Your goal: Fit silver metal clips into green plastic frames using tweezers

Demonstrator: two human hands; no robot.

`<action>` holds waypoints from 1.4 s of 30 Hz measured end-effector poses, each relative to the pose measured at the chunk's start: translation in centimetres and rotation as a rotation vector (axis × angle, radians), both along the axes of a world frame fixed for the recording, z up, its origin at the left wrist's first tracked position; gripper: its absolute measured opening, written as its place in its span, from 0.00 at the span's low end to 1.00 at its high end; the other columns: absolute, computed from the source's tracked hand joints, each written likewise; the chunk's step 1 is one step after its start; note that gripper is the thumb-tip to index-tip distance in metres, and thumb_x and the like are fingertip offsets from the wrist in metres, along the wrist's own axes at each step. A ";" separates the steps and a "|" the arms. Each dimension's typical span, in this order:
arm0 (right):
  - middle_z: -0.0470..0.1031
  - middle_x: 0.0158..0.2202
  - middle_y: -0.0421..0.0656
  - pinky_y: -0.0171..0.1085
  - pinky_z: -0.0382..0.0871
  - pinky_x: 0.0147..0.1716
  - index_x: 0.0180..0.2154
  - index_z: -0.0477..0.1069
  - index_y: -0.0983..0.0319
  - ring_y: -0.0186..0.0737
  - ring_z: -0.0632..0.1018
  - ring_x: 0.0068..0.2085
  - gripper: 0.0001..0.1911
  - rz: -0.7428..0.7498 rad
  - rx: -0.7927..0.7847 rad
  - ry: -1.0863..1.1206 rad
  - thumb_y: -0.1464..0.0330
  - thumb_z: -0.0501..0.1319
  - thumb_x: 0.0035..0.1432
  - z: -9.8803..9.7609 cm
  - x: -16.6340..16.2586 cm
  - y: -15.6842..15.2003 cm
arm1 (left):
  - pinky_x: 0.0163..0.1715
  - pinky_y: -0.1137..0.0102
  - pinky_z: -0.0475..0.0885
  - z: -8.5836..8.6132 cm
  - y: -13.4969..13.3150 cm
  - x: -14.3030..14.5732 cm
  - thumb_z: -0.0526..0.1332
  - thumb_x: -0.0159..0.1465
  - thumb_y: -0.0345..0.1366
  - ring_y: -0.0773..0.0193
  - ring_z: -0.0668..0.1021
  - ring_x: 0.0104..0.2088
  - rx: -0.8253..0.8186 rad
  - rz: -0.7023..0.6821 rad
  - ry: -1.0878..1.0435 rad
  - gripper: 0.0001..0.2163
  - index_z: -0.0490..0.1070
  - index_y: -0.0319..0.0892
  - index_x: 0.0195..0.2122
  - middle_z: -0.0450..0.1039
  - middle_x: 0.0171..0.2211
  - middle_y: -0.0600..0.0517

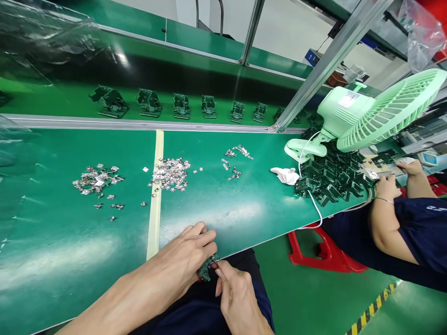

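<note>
At the table's front edge, my left hand (188,251) is closed around a small dark green plastic part (205,271). The fingers of my right hand (237,286) pinch at the right side of that same part; whether they hold a smaller piece there is too small to make out. Beyond my hands, a pile of small shiny metal pieces (172,174) lies across a pale yellow tape strip (154,223). Farther left is a looser pile of metal pieces (96,179). Several metal clips (240,150) lie scattered to the right of the middle pile.
A row of dark plastic assemblies (181,107) stands behind the metal rail (132,123). To the right are a green clip-on fan (349,111), a white cloth (286,175) and a heap of dark parts (328,179). A co-worker's hands (387,188) work beyond, near a red stool (321,253).
</note>
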State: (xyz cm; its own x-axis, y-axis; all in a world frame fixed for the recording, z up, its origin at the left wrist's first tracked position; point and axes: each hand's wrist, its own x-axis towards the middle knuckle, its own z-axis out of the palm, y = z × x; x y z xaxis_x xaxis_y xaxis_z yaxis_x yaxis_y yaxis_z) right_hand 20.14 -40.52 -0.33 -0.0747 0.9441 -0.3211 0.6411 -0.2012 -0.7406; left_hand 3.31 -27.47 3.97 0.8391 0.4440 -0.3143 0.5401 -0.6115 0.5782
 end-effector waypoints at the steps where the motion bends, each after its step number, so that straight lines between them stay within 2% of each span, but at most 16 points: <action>1: 0.74 0.24 0.39 0.34 0.64 0.30 0.45 0.73 0.61 0.37 0.76 0.25 0.20 0.011 -0.010 -0.024 0.71 0.43 0.72 0.1 0.1 -0.1 | 0.49 0.50 0.74 -0.1 0.0 0.0 0.59 0.58 0.20 0.46 0.74 0.49 -0.002 0.001 0.004 0.12 0.74 0.42 0.38 0.74 0.43 0.47; 5: 0.82 0.33 0.47 0.38 0.63 0.31 0.53 0.73 0.62 0.46 0.83 0.32 0.24 0.083 0.012 -0.323 0.79 0.46 0.64 0.0 0.0 -0.5 | 0.56 0.44 0.72 -0.8 -0.2 -0.1 0.60 0.58 0.21 0.41 0.74 0.55 0.018 -0.007 -0.010 0.14 0.75 0.41 0.44 0.75 0.49 0.44; 7: 0.83 0.34 0.48 0.39 0.61 0.30 0.53 0.73 0.62 0.48 0.84 0.33 0.25 0.104 0.027 -0.417 0.81 0.47 0.62 0.0 0.0 -0.4 | 0.56 0.43 0.73 -0.9 -0.3 -0.2 0.60 0.58 0.21 0.41 0.76 0.55 0.041 -0.011 -0.025 0.14 0.75 0.40 0.44 0.76 0.48 0.43; 9: 0.82 0.32 0.46 0.38 0.60 0.28 0.50 0.74 0.61 0.45 0.82 0.30 0.23 0.112 0.023 -0.373 0.80 0.46 0.63 0.2 0.1 -0.2 | 0.58 0.42 0.72 -0.9 -0.3 -0.2 0.60 0.57 0.20 0.43 0.77 0.54 0.060 -0.011 -0.043 0.15 0.75 0.41 0.42 0.76 0.46 0.44; 12: 0.80 0.31 0.44 0.35 0.59 0.26 0.47 0.74 0.62 0.38 0.77 0.26 0.21 0.091 0.043 -0.184 0.77 0.44 0.69 0.7 0.5 0.3 | 0.59 0.43 0.72 -0.6 -0.3 -0.2 0.60 0.57 0.20 0.44 0.78 0.54 0.066 -0.003 -0.034 0.14 0.76 0.42 0.42 0.77 0.45 0.45; 15: 0.78 0.30 0.43 0.34 0.61 0.28 0.46 0.73 0.62 0.36 0.75 0.26 0.20 0.076 0.051 -0.090 0.73 0.43 0.73 0.6 0.5 0.4 | 0.60 0.44 0.73 -0.8 -0.3 -0.3 0.59 0.59 0.21 0.42 0.76 0.56 0.084 0.000 -0.025 0.15 0.76 0.41 0.44 0.76 0.50 0.43; 19: 0.82 0.34 0.45 0.34 0.65 0.30 0.48 0.72 0.61 0.40 0.82 0.32 0.20 0.076 0.079 -0.118 0.76 0.43 0.70 -0.2 0.0 -0.1 | 0.61 0.43 0.72 -1.7 -0.7 -0.7 0.58 0.58 0.21 0.44 0.76 0.55 0.082 -0.016 -0.037 0.15 0.74 0.42 0.44 0.76 0.48 0.45; 22: 0.84 0.37 0.46 0.36 0.67 0.32 0.50 0.72 0.61 0.44 0.85 0.35 0.21 0.062 0.124 -0.173 0.78 0.44 0.67 -0.7 -0.2 -0.3 | 0.63 0.43 0.69 -2.0 -0.9 -0.8 0.58 0.59 0.21 0.44 0.74 0.59 0.157 0.002 -0.097 0.18 0.74 0.43 0.47 0.76 0.52 0.44; 27: 0.83 0.34 0.46 0.35 0.65 0.28 0.49 0.73 0.62 0.41 0.83 0.30 0.21 0.100 0.104 -0.136 0.76 0.44 0.69 -0.7 -0.1 -0.2 | 0.57 0.44 0.74 -1.3 -0.5 -0.3 0.57 0.59 0.20 0.44 0.76 0.55 0.052 -0.053 0.034 0.16 0.74 0.42 0.44 0.76 0.48 0.44; 30: 0.82 0.33 0.46 0.36 0.66 0.29 0.53 0.72 0.62 0.44 0.84 0.31 0.22 0.099 0.108 -0.206 0.77 0.44 0.67 -0.6 -0.2 -0.4 | 0.59 0.44 0.72 -1.4 -0.5 -0.4 0.56 0.60 0.21 0.44 0.75 0.56 0.086 -0.037 -0.010 0.16 0.74 0.42 0.47 0.75 0.52 0.43; 33: 0.83 0.35 0.45 0.37 0.66 0.30 0.52 0.73 0.60 0.45 0.85 0.33 0.23 0.089 0.092 -0.271 0.79 0.46 0.65 -0.3 -0.3 -0.4 | 0.58 0.47 0.72 -1.6 -0.6 -0.6 0.57 0.60 0.22 0.46 0.75 0.54 0.107 0.003 -0.075 0.15 0.73 0.42 0.46 0.75 0.50 0.44; 35: 0.82 0.32 0.44 0.36 0.65 0.28 0.51 0.74 0.61 0.42 0.83 0.29 0.23 0.100 0.097 -0.241 0.79 0.45 0.65 -0.1 -0.2 -0.4 | 0.54 0.51 0.74 -1.6 -0.6 -0.6 0.59 0.59 0.22 0.47 0.75 0.51 0.099 0.022 -0.096 0.13 0.74 0.43 0.42 0.75 0.46 0.46; 38: 0.79 0.27 0.42 0.33 0.67 0.27 0.53 0.73 0.63 0.38 0.78 0.24 0.23 0.116 0.138 -0.159 0.77 0.44 0.67 -0.1 0.0 -0.4 | 0.48 0.54 0.75 -1.5 -0.6 -0.5 0.62 0.58 0.23 0.48 0.75 0.47 0.075 0.038 -0.082 0.11 0.74 0.43 0.39 0.75 0.42 0.47; 40: 0.80 0.29 0.43 0.33 0.69 0.29 0.56 0.72 0.62 0.38 0.79 0.25 0.24 0.114 0.150 -0.147 0.77 0.45 0.67 -0.3 0.0 -0.6 | 0.49 0.53 0.75 -1.5 -0.6 -0.5 0.61 0.58 0.23 0.46 0.75 0.48 0.066 0.038 -0.058 0.11 0.74 0.43 0.39 0.75 0.44 0.46; 42: 0.82 0.33 0.45 0.33 0.70 0.30 0.56 0.72 0.61 0.40 0.82 0.29 0.24 0.105 0.147 -0.164 0.78 0.46 0.66 -0.6 -0.2 -0.8 | 0.56 0.50 0.73 -1.6 -0.6 -0.5 0.59 0.59 0.21 0.45 0.75 0.53 0.070 0.022 -0.045 0.14 0.75 0.43 0.43 0.76 0.48 0.45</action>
